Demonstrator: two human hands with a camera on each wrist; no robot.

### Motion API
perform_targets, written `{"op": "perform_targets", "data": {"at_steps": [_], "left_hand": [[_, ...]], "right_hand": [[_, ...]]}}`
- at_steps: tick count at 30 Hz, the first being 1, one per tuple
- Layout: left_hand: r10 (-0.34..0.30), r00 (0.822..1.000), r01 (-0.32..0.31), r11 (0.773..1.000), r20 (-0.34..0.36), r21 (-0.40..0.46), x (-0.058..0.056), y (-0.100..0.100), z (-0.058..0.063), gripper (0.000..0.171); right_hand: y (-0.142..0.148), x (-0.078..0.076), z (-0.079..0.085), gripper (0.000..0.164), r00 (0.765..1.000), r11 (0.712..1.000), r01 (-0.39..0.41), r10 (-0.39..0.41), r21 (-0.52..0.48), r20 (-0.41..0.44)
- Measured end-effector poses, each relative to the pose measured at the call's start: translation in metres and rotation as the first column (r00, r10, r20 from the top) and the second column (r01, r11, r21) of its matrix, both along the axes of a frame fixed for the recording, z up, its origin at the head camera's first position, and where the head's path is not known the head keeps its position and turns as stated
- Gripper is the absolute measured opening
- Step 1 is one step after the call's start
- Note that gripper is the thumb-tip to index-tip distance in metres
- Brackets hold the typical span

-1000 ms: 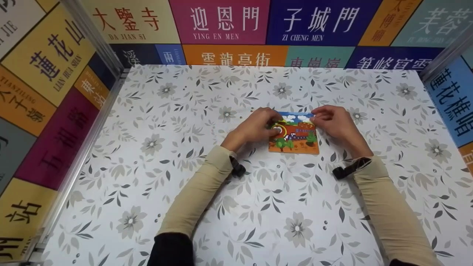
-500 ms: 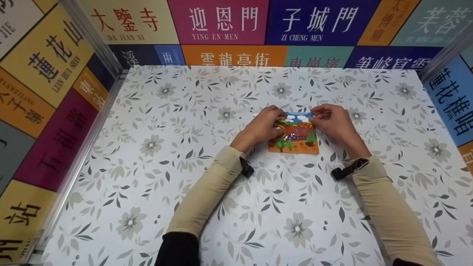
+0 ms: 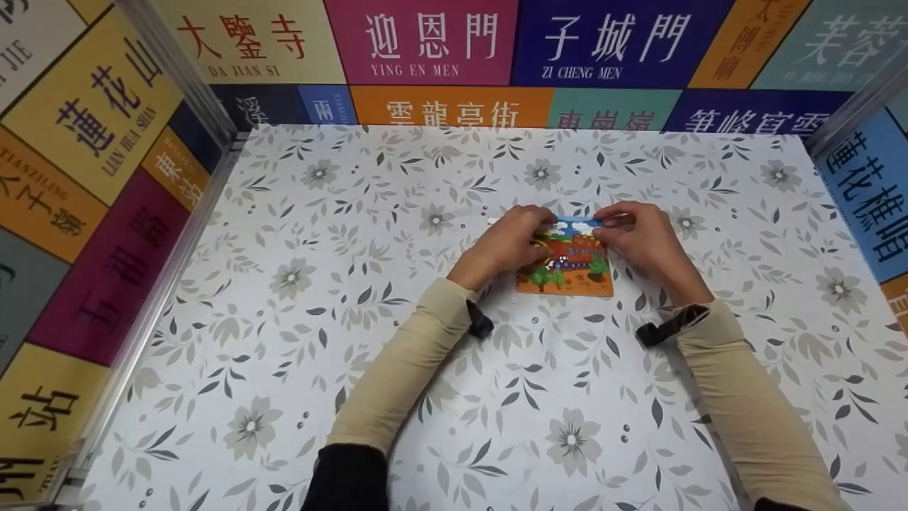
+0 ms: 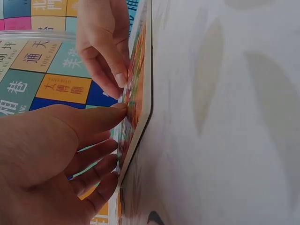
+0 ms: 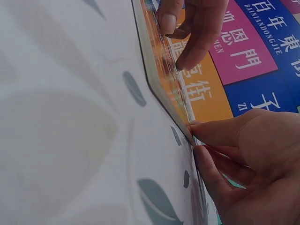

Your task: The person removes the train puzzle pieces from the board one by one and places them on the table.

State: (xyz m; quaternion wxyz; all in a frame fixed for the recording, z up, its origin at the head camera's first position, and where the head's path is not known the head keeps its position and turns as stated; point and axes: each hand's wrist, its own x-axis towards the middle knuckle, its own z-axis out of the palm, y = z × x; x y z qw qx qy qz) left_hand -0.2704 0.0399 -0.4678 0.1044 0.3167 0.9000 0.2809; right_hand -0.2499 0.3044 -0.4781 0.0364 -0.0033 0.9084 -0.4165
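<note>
A small square picture board (image 3: 578, 282) lies flat, showing a red and blue train, green trees and white clouds. My left hand (image 3: 505, 240) reaches over its left part and hides that side. In the left wrist view, the thumb of the left hand (image 4: 42, 150) is stretched out, with its tip on the printed face, and the loosely bent fingers touch the face farther along. My right hand (image 3: 642, 231) is at the far right corner. In the right wrist view, thumb and finger of the right hand (image 5: 262, 154) pinch the board's edge.
White cloth or paper with grey leaves and flowers covers the table (image 3: 425, 369). Behind it stands a panel (image 3: 433, 42) of coloured blocks with Chinese lettering. Similar panels flank the left and right sides. Black straps with small cameras are on both wrists.
My left hand has slid to the right over the picture board and now covers the white and yellow round shape on its left side. The right hand and the board have barely moved.
</note>
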Motion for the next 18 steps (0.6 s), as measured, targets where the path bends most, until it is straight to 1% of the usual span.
{"op": "perform_targets", "data": {"at_steps": [5,9,13,16,18], "left_hand": [[-0.017,1.000,0.017,1.000,-0.002,-0.009,0.000,0.007,0.002,0.051],[-0.007,1.000,0.007,1.000,-0.001,-0.018,0.000,0.010,0.004,0.050],[0.013,0.999,-0.017,0.994,-0.040,-0.105,0.000,0.012,0.006,0.051],[0.006,0.996,-0.022,0.983,-0.089,-0.181,0.002,0.014,0.008,0.050],[-0.004,0.993,-0.021,0.978,-0.119,-0.208,0.002,0.016,0.009,0.049]], "right_hand": [[0.001,0.000,0.000,0.032,1.000,1.000,0.014,-0.014,-0.012,0.027],[0.002,0.000,0.000,0.033,0.999,0.999,0.016,-0.014,-0.036,0.038],[0.002,0.001,-0.001,0.033,0.999,0.998,0.019,-0.017,-0.055,0.041],[0.003,0.001,-0.001,0.032,0.999,0.998,0.024,-0.021,-0.063,0.042],[0.003,0.001,-0.001,0.032,0.999,0.998,0.026,-0.023,-0.063,0.043]]}}
